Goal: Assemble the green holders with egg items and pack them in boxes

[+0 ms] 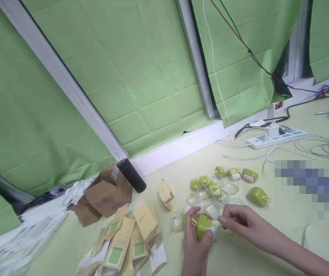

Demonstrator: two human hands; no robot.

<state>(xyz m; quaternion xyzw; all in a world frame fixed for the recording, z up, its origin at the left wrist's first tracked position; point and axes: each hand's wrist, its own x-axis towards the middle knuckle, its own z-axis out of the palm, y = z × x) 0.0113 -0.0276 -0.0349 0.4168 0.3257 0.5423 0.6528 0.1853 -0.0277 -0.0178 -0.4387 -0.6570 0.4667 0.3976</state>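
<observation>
My left hand [196, 245], low in the head view, is wrapped round a small green and white device [204, 226] with a yellow loop. Close beside it, my right hand [240, 222] has thumb and forefinger pinched together near the device's right side; what they hold is too small to name. Just beyond my hands lie several green devices, one of them a green case [258, 196] with a loop, and several clear plastic shells [212, 207]. Another clear shell [176, 221] sits left of my left hand.
Flattened tan boxes [118, 249] pile up at the lower left, with an open cardboard box [108, 195] and a black cylinder [131, 175] behind. A power strip [276, 138] and loose cables lie at the right. Green sheets [141, 69] cover the windows.
</observation>
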